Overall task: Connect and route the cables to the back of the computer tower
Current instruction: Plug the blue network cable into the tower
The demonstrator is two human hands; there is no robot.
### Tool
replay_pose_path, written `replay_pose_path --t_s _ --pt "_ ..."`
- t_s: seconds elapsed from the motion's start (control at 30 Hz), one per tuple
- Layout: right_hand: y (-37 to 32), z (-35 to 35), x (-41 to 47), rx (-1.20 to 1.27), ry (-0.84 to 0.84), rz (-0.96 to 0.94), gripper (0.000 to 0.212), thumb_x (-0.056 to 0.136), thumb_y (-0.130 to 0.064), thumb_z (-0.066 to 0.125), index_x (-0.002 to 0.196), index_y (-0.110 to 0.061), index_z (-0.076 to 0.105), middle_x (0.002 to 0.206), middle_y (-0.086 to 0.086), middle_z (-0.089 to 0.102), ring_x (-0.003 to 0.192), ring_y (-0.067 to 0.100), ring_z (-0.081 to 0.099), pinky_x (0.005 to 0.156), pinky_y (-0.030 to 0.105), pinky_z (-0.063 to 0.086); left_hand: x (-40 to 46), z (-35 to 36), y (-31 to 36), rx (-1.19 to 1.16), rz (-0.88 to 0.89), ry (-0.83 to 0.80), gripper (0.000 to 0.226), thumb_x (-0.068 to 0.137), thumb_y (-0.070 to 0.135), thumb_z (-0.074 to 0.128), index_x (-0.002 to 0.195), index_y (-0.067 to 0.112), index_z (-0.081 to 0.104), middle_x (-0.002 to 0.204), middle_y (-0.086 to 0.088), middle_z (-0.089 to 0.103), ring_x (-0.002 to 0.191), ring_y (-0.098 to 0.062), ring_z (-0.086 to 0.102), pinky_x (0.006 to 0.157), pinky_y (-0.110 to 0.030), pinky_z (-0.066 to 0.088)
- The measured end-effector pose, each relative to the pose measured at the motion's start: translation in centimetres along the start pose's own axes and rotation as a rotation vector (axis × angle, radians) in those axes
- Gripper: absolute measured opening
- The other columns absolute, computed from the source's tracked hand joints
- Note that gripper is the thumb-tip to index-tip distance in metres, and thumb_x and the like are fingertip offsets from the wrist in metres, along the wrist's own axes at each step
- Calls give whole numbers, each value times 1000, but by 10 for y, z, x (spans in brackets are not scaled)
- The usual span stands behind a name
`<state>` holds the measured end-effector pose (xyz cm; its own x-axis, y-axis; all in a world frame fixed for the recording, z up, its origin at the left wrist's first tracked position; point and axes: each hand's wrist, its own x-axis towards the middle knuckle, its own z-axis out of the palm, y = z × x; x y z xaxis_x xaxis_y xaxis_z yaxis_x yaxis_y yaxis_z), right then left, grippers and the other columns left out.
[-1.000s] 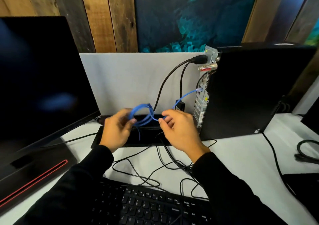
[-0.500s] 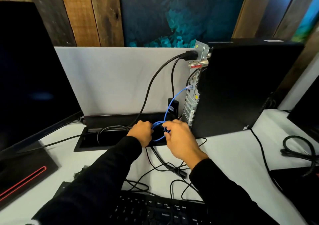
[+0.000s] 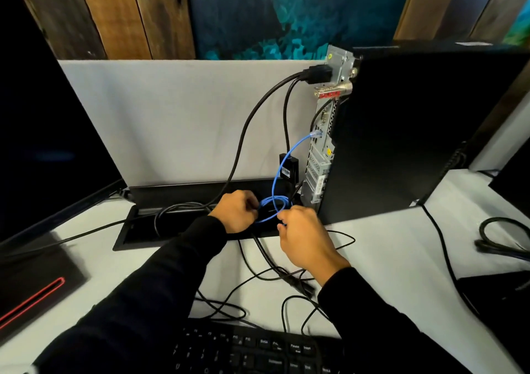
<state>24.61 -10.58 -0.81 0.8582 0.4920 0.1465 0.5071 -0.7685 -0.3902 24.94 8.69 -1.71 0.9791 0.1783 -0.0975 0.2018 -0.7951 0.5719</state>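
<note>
- The black cable tray, recessed in the counter, contains a black cable loop.
- The blue Ethernet cable is plugged into the computer tower; its coiled slack hangs above the tray.
- Left hand and right hand each pinch the coil.
- Versus 0.5 s earlier: both grips persist; coil position unchanged.

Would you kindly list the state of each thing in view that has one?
Blue cable: plugged into tower, slack coiled.
Power cable: plugged in.
Computer tower: upright, rear exposed.
Monitor: dark.
Desk cable tray: open.
Left hand: gripping the coil.
Right hand: pinching the coil.
</note>
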Motion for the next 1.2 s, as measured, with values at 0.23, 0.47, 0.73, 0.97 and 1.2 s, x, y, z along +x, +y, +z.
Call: replay_pose_path --t_s 0.23,0.47,0.73,0.97,1.2 --pt "13 7 -1 173 90 121 7 92 -20 71 93 -14 70 80 3 62 69 20 57 70 30 54 -3 7 -14 -410 -50 28 39 77 0 76 108 19 62 88 -8 68 79 -24 66 83 -41 59" --pt "15 11 -1 322 111 77 15 88 -19 77 86 -18 63 74 -1 63 63 19 61 68 35 57 -3 -7 -25 -716 -58 149 37 101 -4 51 118 23 72 69 0 64 58 -11 56 54 -21 47" --pt "-10 4 3 116 -26 -180 60 88 -17 78 142 -28 56 131 -3 54 105 22 63 97 38 55 -9 -18 -10 -93 -36 43 17 98 30 65 95 24 80 67 6 68 50 -3 61 59 -17 51" --pt "-31 0 20 -238 -157 -85 21 105 -18 54 118 -11 68 113 13 62 105 36 65 80 39 54 -10 -8 -3 -32 -131 75 61 106 50 39 64 12 59 64 -4 56 80 -25 55 75 -28 36" --pt "-41 -3 35 -342 -258 -24 30 100 -4 49 128 -5 61 127 18 57 116 39 61 88 43 52 -23 4 -40 144 281 78 32 104 40 51 90 22 74 67 3 57 67 -20 53 66 -32 42"
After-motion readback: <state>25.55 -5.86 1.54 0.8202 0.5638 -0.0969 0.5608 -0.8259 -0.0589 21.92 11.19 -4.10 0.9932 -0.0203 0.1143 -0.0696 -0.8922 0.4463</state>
